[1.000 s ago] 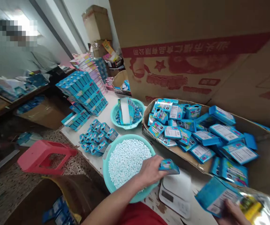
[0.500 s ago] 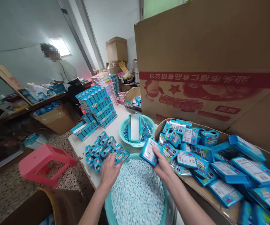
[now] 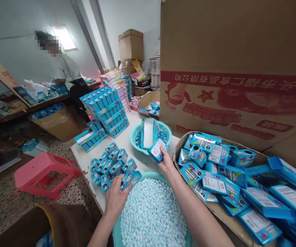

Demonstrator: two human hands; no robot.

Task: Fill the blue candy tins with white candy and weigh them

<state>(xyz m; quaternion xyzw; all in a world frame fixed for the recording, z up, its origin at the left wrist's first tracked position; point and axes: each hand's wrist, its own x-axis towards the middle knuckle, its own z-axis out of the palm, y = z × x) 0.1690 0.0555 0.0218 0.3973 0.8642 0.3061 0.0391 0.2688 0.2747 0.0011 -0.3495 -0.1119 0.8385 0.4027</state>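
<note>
My left hand [image 3: 117, 193] is closed around a small blue candy box [image 3: 132, 179] at the left rim of a tub [image 3: 117, 224] full of pale blue candies [image 3: 151, 212]. Beside it, several similar boxes with round openings [image 3: 109, 164] stand grouped on the table. My right hand [image 3: 166, 160] grips another blue candy box [image 3: 155, 151], its white label panel facing up. That box is over the near edge of a turquoise bowl [image 3: 135, 145], which holds small shiny blue pieces [image 3: 138, 140] and a fanned stack of flat cards [image 3: 148, 133].
An open carton [image 3: 216, 211] of loose blue boxes lies on the right, before a tall cardboard box [image 3: 227, 44]. Packed display trays [image 3: 104, 109] are stacked at the table's back left. A red stool [image 3: 42, 171] stands left; a person [image 3: 65, 68] works farther back.
My right hand has carried its box away from the open carton, forward to the bowl's near edge. My left hand still holds its box, now turned slightly. The view has shifted somewhat.
</note>
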